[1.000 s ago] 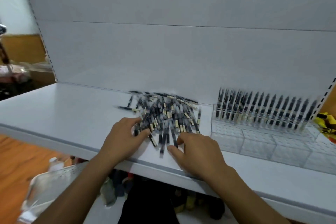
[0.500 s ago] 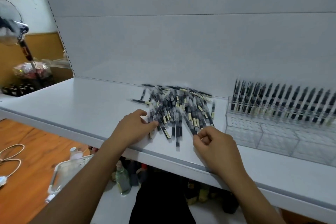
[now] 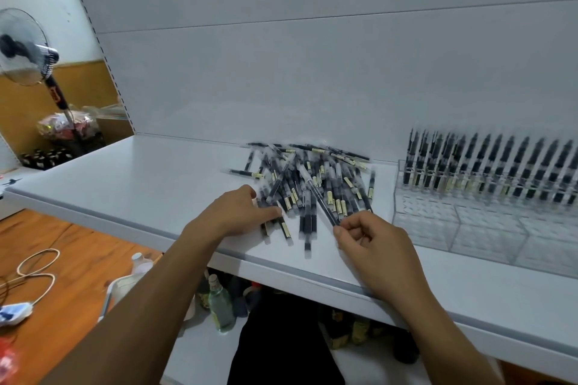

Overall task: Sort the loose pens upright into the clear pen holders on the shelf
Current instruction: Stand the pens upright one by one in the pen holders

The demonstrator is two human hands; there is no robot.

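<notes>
Right hand [image 3: 373, 247] now raised, pen [image 3: 319, 198] pinched at fingertips, over pile [image 3: 283, 194]

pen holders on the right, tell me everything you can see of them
The pen holders are clear, acrylic-looking stepped blocks set side by side, their tops a grid of small holes. Only the back tier is filled: black pens stand in it, about upright. The lower front tiers look empty. They sit on the white shelf, right of the loose pile and apart from it; the frame's right edge cuts them off. Blur hides finer detail.
</notes>
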